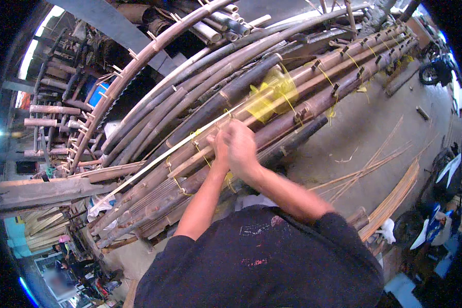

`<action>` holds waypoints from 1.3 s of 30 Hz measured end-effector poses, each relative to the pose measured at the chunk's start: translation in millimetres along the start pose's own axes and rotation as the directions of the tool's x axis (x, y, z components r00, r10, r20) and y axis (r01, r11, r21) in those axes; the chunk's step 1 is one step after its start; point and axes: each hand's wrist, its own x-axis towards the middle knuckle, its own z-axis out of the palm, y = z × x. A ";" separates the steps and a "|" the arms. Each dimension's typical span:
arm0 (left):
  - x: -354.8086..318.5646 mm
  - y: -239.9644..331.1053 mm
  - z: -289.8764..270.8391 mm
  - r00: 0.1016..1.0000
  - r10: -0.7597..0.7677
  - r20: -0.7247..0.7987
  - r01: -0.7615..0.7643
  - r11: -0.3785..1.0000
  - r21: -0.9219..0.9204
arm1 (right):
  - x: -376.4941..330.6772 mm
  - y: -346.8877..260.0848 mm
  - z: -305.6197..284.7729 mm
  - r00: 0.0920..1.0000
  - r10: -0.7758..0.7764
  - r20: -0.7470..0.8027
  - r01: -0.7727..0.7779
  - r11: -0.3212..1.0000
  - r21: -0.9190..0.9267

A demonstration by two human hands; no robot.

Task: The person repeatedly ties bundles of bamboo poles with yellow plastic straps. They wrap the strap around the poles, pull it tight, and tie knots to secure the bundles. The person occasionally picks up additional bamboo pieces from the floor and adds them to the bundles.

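Both my hands are pressed close together over a long frame of brown bamboo poles. My left hand is closed, its fingertips hidden. Beside it my right hand is also closed and blurred by motion. What they grip between them cannot be made out. Yellow cord ties the poles in several places, with loose ends hanging. A thin pale bamboo strip runs along the far side of the frame, up to near my hands. Just beyond them, a translucent yellow plastic bag lies on the poles.
Behind the frame lie long dark bamboo poles. A curved pole with pegs rises at the left, near a blue container. Thin split strips lie on the floor at right, with a wheel further off.
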 end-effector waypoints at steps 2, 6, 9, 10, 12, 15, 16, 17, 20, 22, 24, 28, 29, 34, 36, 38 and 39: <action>-4.4 -7.7 -0.4 0.998 0.021 -0.062 -0.031 0.984 -0.176 | 24.4 -18.2 26.3 0.946 -0.216 0.241 0.291 0.894 -0.340; 15.0 10.5 -36.4 0.993 0.033 -0.111 -0.108 0.600 -0.793 | 78.8 -32.0 17.3 0.845 -0.003 0.535 0.097 0.984 -0.148; 8.3 19.0 -44.4 0.997 -0.065 -0.037 0.033 0.827 -0.561 | 97.9 -28.1 32.6 0.842 -0.022 0.539 0.108 0.986 -0.128; 12.2 21.1 -46.6 0.994 -0.107 -0.027 0.092 0.937 -0.338 | 111.0 -28.5 37.3 0.834 -0.017 0.551 0.109 0.985 -0.134; 12.0 16.3 -55.5 0.979 -0.135 0.155 0.180 0.927 -0.328 | 124.3 -29.3 46.4 0.719 -0.050 0.693 0.221 0.962 -0.159; 20.5 7.7 -54.9 0.941 -0.091 0.327 0.281 0.749 -0.600 | 147.4 -18.0 46.2 0.494 0.087 0.865 0.471 0.809 -0.351; 18.5 8.2 -60.0 0.932 -0.121 0.342 0.306 0.771 -0.559 | 151.9 -21.1 41.1 0.566 0.327 0.757 0.368 0.722 -0.586; 21.9 14.0 -74.1 0.926 -0.143 0.348 0.318 0.792 -0.521 | 151.1 -7.6 28.6 0.671 0.299 0.678 0.421 0.599 -0.681; 23.7 22.7 -70.9 0.952 -0.166 0.255 0.282 0.799 -0.530 | 136.6 59.9 -3.9 0.776 0.291 0.560 0.312 0.595 -0.741; 23.3 17.4 -62.3 0.963 -0.171 0.208 0.257 0.815 -0.519 | 126.2 57.5 -15.7 0.758 0.315 0.571 -0.021 0.887 -0.461; 20.9 12.0 -69.2 0.936 -0.189 0.297 0.318 0.814 -0.486 | 97.1 -13.9 -47.9 0.713 0.255 0.653 -0.352 0.936 0.019; 19.9 38.6 -83.3 0.966 -0.251 0.060 0.250 0.849 -0.465 | -19.0 39.4 -88.6 0.563 -0.132 0.816 0.390 0.913 -0.121; 21.0 36.5 -79.1 0.968 -0.242 0.058 0.237 0.828 -0.508 | -37.6 71.0 -87.3 0.699 -0.024 0.715 0.214 0.961 -0.177; 82.1 30.1 -122.3 0.972 -0.184 -0.147 -0.026 0.539 -0.842 | -32.8 19.4 -81.9 0.696 -0.123 0.707 0.240 0.968 -0.067; 126.2 20.1 -126.2 0.965 -0.239 -0.112 0.049 0.579 -0.814 | -35.1 5.6 -87.9 0.663 -0.074 0.745 0.262 0.955 -0.138; 139.8 -5.3 -67.9 0.932 -0.216 -0.291 0.065 0.890 -0.452 | -46.0 52.2 -83.2 0.639 -0.004 0.769 0.324 0.908 -0.264; 141.6 -5.6 -52.7 0.955 -0.228 -0.188 0.118 0.877 -0.466 | -48.5 67.3 -81.0 0.687 -0.080 0.722 0.353 0.905 -0.235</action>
